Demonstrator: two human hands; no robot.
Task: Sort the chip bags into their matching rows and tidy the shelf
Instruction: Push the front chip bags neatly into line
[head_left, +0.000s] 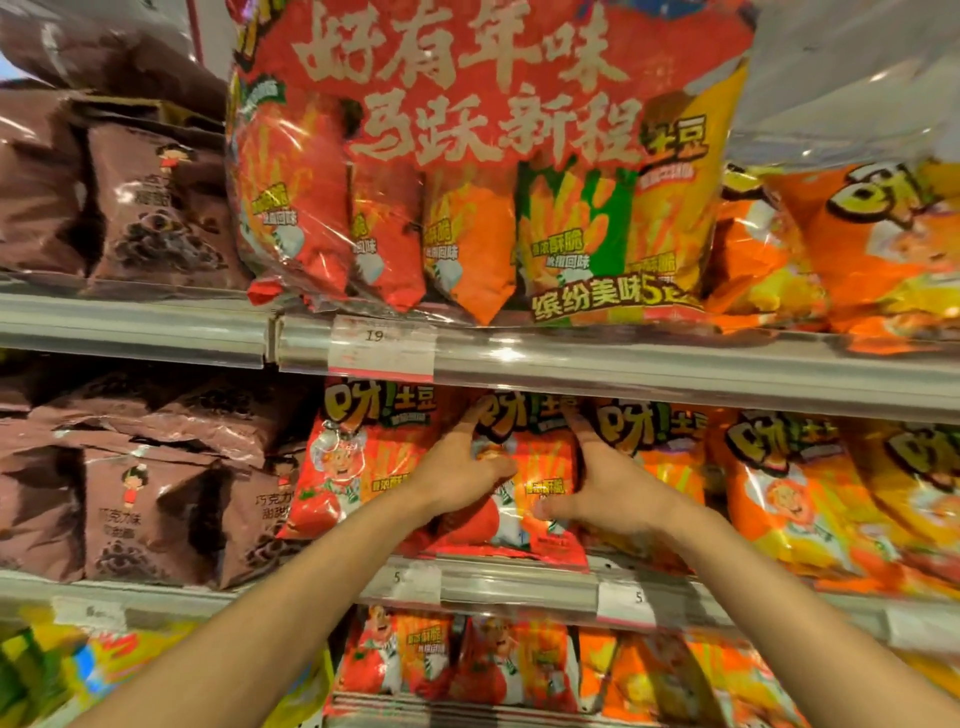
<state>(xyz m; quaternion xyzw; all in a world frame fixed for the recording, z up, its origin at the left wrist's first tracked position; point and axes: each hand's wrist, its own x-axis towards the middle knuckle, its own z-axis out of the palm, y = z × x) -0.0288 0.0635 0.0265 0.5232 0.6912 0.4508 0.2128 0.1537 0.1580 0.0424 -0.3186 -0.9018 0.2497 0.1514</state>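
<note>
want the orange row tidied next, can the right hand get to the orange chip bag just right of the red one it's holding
Probably yes. The right hand grips the red chip bag with the left hand; the orange chip bag sits right beside it, front unobstructed. It must let go first.

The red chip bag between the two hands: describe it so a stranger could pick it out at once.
Find the middle shelf, below the big multipack. The red chip bag stands there, gripped by the left hand and right hand. Another red bag sits to its left, orange bags to its right.
</note>
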